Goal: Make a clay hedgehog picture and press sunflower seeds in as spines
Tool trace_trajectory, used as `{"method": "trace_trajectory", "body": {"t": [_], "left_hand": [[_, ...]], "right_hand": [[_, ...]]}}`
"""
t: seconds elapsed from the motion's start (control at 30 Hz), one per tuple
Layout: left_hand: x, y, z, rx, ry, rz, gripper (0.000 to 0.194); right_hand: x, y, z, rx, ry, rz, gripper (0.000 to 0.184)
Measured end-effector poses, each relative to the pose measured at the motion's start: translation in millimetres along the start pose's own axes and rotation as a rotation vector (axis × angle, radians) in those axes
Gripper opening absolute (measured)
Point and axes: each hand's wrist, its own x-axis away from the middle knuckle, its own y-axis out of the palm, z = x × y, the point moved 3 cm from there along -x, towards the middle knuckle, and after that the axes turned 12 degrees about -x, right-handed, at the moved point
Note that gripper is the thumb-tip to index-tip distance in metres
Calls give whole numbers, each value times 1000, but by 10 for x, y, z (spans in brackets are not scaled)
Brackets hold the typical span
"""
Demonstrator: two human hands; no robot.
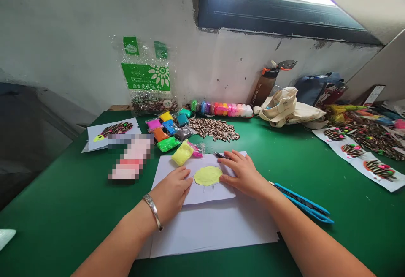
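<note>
A flat yellow oval of modelling clay (208, 176) lies on a small sheet of white paper (202, 199), with thin drawn lines below it. My left hand (172, 190), a silver bangle on its wrist, rests on that sheet just left of the clay, fingers laid out and holding nothing. Opposite it, my right hand (243, 173) has its fingers spread on the paper, the thumb at the clay's right edge. A dark pen (219, 155) pokes out by the right fingertips, partly hidden. Larger white sheets (215, 234) lie beneath.
Clay packets (169, 127) and sunflower seeds (218, 129) sit behind the paper. A blue cutter-like tool (305, 203) lies to the right. Seed-decorated pictures (363, 156) lie far right, another (114, 131) at left. A bottle (265, 86) and cloth bag (284, 110) stand by the wall.
</note>
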Motion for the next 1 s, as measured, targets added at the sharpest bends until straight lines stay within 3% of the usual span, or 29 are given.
{"method": "trace_trajectory", "body": {"t": [0.17,0.37,0.57,0.8,1.0], "left_hand": [[-6,-8,8,-11,6,-15,30],[-8,5,2,-25,3,-22,30],[-1,0,-7,16,8,17,30],[3,16,-27,26,6,19,29],[8,14,-25,31,10,16,30]], "right_hand": [[-12,16,-29,9,-7,15,50],[-18,-62,39,-133,-9,-3,52],[-36,7,-3,5,-11,37,49],[-52,-30,42,-92,15,22,48],[-53,37,-27,15,32,51,50]]}}
